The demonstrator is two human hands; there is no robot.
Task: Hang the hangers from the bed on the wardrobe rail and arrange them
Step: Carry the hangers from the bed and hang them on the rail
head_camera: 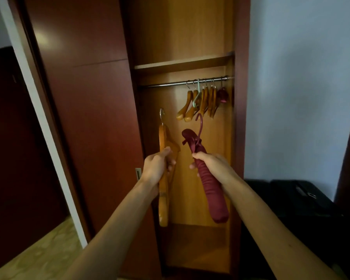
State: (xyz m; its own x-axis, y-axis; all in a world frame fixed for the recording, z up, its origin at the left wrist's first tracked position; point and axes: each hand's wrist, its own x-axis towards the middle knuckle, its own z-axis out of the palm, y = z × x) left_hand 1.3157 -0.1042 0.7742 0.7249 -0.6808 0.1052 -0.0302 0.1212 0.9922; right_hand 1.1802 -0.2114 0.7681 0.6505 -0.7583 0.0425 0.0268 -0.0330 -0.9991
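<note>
My left hand (157,168) grips a wooden hanger (163,190) held upright, its metal hook pointing up. My right hand (212,165) grips a padded maroon fabric hanger (210,190) with a bow and a maroon hook. Both are raised in front of the open wardrobe, below the metal rail (170,83). On the right half of the rail hang several wooden hangers (198,103), a pale green one (197,98) and a maroon padded one (223,94) at the far right.
The wardrobe's dark red sliding door (85,118) stands to the left of the opening. A shelf (182,62) sits above the rail. A black suitcase (291,201) lies low on the right by the white wall.
</note>
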